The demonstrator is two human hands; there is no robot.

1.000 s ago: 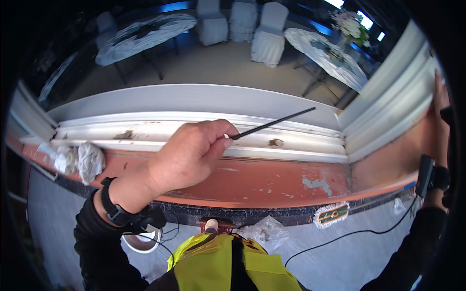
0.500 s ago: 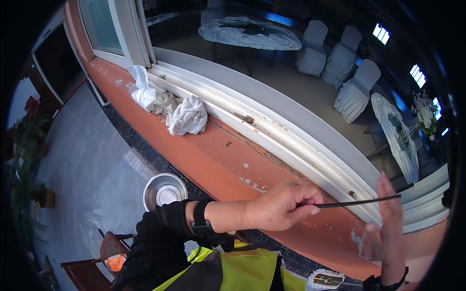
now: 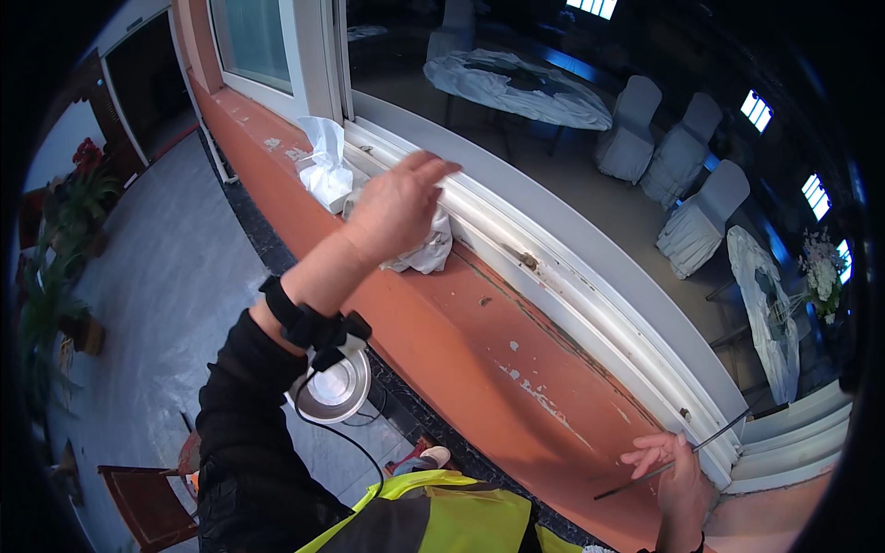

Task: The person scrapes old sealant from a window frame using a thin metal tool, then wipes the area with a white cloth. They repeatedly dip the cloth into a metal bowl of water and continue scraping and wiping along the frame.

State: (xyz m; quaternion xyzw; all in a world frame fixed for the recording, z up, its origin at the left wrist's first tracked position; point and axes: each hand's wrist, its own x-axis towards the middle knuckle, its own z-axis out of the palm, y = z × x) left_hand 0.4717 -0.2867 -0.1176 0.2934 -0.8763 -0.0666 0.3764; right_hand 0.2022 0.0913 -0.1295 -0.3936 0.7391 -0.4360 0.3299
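My left hand [image 3: 395,210] is raised over a bunched white cloth [image 3: 430,247] on the sill, its fingers stretched towards the window track and slightly blurred. Nothing shows in it; whether it touches the cloth is hard to tell. At the lower right, my right hand [image 3: 680,479] grips a thin dark rod [image 3: 631,485] that passes between thumb and fingers. The rod slants from above the sill up to the track's right end. Dirt [image 3: 527,262] lies in the white window track [image 3: 599,327]. Beside my left hand stands a pack of white tissues [image 3: 324,170].
Peeling orange paint covers the sill [image 3: 479,341]. Below it on the floor is a metal basin [image 3: 336,387], near a brown chair [image 3: 152,507]. Potted plants [image 3: 74,221] line the far left. Behind the glass are covered tables [image 3: 516,88] and chairs [image 3: 631,129].
My left hand has let go of the rod and swung up and left to the cloths. The rod is now in my right hand, which has closed on it. The view has shifted.
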